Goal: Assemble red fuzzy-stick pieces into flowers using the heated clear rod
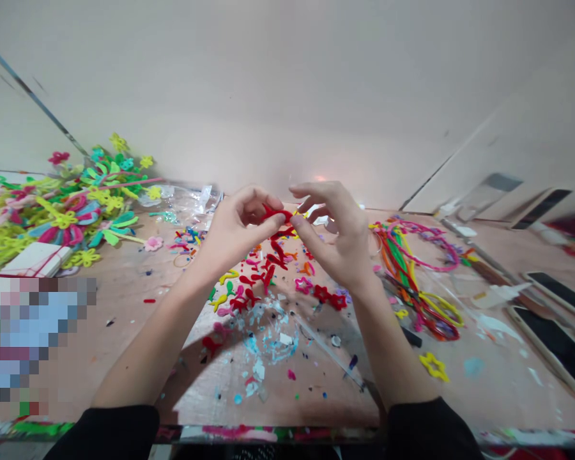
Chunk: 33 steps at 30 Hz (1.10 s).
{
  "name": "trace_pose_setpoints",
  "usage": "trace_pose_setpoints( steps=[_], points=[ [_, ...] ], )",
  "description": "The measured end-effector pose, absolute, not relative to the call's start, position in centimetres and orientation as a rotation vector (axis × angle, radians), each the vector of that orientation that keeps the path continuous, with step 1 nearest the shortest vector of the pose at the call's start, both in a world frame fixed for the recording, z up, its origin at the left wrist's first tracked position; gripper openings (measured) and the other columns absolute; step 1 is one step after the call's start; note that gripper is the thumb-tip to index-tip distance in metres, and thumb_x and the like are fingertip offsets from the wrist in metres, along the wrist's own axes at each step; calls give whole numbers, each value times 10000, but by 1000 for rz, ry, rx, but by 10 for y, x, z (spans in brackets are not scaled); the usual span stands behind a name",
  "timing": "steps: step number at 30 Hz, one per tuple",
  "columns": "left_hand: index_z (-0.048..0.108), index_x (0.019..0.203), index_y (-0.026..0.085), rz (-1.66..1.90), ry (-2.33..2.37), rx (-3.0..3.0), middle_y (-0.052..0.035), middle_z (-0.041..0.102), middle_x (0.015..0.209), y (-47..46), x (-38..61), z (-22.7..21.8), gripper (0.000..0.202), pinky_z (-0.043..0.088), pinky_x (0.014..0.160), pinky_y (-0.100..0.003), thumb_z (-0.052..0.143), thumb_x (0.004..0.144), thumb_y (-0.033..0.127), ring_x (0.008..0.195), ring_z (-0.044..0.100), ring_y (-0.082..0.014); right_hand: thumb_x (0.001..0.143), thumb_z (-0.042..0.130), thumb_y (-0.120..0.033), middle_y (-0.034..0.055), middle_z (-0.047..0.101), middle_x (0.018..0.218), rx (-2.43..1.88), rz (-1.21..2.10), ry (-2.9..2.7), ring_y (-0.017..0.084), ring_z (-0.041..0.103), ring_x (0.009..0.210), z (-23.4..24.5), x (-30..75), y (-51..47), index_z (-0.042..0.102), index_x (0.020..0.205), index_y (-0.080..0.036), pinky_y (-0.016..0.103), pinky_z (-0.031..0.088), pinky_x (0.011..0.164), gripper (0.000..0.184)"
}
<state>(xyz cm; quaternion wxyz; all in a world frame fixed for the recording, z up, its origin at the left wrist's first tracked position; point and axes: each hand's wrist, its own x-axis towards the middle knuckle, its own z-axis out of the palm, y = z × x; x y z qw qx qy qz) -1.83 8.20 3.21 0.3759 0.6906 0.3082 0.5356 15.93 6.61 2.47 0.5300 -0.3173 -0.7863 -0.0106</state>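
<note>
Above the middle of the table, my left hand [246,220] pinches a red fuzzy pipe-cleaner piece [278,216] between thumb and fingers. My right hand [335,227] holds the piece's right end with the thumb and a bent finger, its index finger raised away. The piece's exact shape is partly hidden by my fingers. Below the hands lie small red fuzzy twisted pieces [269,279], red star-like flowers [329,296] and a pink-and-red star [303,285]. Green and yellow twisted bits [220,299] lie to their left.
A heap of pipe-cleaner flowers [64,204] stands at the left by a white box [38,259]. Scissors [412,291] and coloured pipe cleaners [402,252] lie at the right. Beyond them are phones [551,348] and a glue bottle [501,294]. Clear flakes [273,332] litter the front.
</note>
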Motion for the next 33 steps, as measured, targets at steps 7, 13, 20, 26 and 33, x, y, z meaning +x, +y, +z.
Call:
trace_pose_setpoints(
  steps=[7,13,20,26,33],
  points=[
    [592,877,193,1373,780,1753,28,647,763,79,-20,33,171,502,628,-236,718,763,186,678,632,-100,939,584,-186,86,644,1134,-734,-126,-1902,194,664,1010,25,158,66,653,1185,-218,363,582,816,257],
    [616,892,189,1394,765,1746,29,653,723,78,-21,32,146,516,637,-240,717,786,192,667,638,-104,946,580,-197,71,678,1062,-720,-122,-1922,197,660,1016,23,159,68,692,1109,-239,379,561,859,202],
    [669,935,182,1459,805,1811,14,663,731,79,-20,31,132,516,621,-232,709,811,206,661,632,-106,940,594,-183,46,719,1001,-750,-77,-1888,144,666,839,19,154,68,691,1069,-206,308,550,746,163],
    [672,966,190,1499,851,1912,7,677,753,79,-21,31,137,528,655,-250,698,835,223,681,641,-112,946,608,-203,32,731,941,-774,-50,-1841,133,641,781,19,150,66,714,1025,-217,298,533,704,133],
    [683,912,201,1501,986,2105,-11,710,798,76,-23,33,67,533,702,-287,679,860,243,719,647,-136,926,630,-229,11,761,920,-807,176,-1757,139,682,792,18,150,64,748,969,-241,300,559,697,127]
  ],
)
